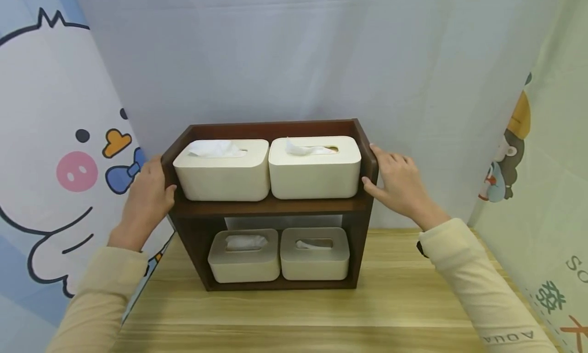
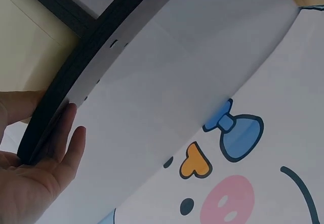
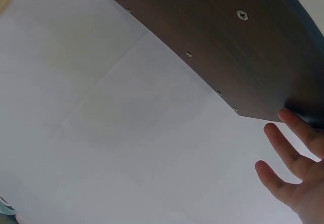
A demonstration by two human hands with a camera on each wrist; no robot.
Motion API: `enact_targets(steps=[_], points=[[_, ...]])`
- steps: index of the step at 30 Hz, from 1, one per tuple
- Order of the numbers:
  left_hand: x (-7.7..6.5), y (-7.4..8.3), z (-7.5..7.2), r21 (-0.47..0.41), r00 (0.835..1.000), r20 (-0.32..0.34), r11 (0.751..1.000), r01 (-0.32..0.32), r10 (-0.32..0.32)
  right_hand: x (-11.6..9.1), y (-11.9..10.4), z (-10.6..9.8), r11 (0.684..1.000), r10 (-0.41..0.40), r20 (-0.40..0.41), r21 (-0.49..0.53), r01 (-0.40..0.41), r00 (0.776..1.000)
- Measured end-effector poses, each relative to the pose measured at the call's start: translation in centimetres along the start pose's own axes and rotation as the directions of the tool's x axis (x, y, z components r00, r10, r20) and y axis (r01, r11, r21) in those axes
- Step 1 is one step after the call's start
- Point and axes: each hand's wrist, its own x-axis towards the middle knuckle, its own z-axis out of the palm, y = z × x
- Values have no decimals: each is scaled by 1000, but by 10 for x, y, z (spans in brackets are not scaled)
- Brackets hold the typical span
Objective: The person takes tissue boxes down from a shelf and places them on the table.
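Note:
A dark brown two-tier wooden shelf stands upright in the head view. My left hand grips its left side panel, thumb on the inner side and fingers outside. The right hand holds the opposite side panel between thumb and forefinger; its other fingers are spread off the wood in the right wrist view. Two cream tissue boxes, one left and one right, fill the upper tier. Below sit another left box and right box. White tissue shows in each slot.
The shelf rests on a light wood-grain table. Behind it hangs a pale grey cloth. A cartoon-printed cloth borders the left side, and a greenish printed cloth the right.

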Motion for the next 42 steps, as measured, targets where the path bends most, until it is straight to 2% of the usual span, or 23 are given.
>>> enact_targets(steps=[3, 11, 27, 30, 33, 36, 39, 42], points=[[2, -4, 3, -12, 999, -25, 999, -45, 45, -1, -1, 0, 1000, 4, -2, -10, -4, 1000], [4, 3, 9, -2, 993, -51, 994, -108, 108, -5, 13, -5, 1000, 4, 18, 7, -4, 1000], [6, 19, 14, -12, 984, -59, 986, -168, 167, -12, 29, -17, 999, 29, 36, 27, -30, 999], [6, 18, 13, -10, 985, -40, 985, -170, 170, -12, 30, -17, 999, 34, 41, 34, -35, 999], [6, 15, 9, 27, 984, 14, 984, -176, 176, -12, 30, -18, 998, 38, 45, 42, -40, 998], [6, 9, 5, 101, 976, 44, 971, -215, 212, -11, 29, -18, 998, 41, 52, 47, -44, 998], [8, 5, 3, 174, 963, 29, 947, -269, 268, -12, 27, -19, 998, 42, 62, 52, -45, 997], [10, 4, 2, 218, 953, 3, 930, -297, 304, -13, 27, -19, 997, 45, 70, 62, -49, 997]])
